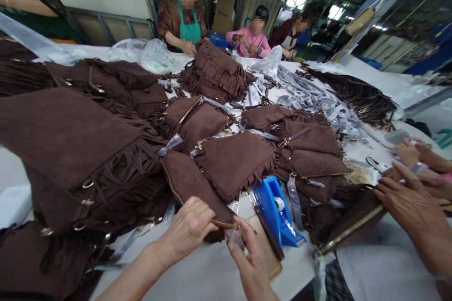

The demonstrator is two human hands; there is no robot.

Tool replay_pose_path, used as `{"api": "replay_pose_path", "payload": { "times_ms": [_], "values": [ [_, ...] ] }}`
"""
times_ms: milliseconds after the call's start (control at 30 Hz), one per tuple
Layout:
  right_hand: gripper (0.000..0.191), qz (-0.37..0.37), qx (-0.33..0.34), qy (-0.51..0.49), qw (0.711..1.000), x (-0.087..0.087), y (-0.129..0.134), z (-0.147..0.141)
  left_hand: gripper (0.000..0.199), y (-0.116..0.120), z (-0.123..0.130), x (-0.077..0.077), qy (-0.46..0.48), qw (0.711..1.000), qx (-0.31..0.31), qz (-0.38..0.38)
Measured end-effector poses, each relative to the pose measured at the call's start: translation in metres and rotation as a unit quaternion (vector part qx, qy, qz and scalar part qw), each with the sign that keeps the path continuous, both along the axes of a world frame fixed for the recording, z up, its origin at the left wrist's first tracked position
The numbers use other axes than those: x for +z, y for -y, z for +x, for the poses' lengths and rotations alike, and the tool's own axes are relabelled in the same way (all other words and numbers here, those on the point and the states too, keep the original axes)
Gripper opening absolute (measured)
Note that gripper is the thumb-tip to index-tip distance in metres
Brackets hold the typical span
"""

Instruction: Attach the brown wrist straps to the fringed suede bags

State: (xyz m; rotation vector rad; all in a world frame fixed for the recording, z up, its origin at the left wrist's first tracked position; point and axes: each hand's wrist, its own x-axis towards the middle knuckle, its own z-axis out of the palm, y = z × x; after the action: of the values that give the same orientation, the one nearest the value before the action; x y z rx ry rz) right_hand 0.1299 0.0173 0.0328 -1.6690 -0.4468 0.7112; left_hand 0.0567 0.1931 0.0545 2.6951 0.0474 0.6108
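A dark brown suede pouch with a brass zipper lies in front of me, its near corner raised off the white table. My left hand is closed around the zippered edge close to that corner. At the zipper's end, my right hand pinches a small piece wrapped in clear plastic, which looks like the zipper pull; the fingers partly hide it. Just right of my hands stands a blue tape dispenser, beside a tan flat piece. Another fringed pouch lies behind the one I hold.
Stacks of fringed brown bags fill the left side. More pouches, plastic-wrapped straps and dark straps spread to the right. A co-worker's hand rests on a zippered bag at the right. Several people work across the table.
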Motion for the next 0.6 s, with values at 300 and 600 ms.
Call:
{"api": "replay_pose_path", "payload": {
  "times_ms": [300, 600],
  "values": [
    [0.028, -0.089, 0.019, 0.350, 0.932, -0.005, -0.003, -0.001, 0.026, 0.004, 0.010, -0.004, -0.030, 0.998, 0.039, 0.025],
    [0.028, -0.165, 0.071, 0.604, 0.777, -0.009, -0.012, 0.009, 0.023, 0.006, 0.015, -0.007, -0.057, 0.997, 0.038, 0.032]
  ]
}}
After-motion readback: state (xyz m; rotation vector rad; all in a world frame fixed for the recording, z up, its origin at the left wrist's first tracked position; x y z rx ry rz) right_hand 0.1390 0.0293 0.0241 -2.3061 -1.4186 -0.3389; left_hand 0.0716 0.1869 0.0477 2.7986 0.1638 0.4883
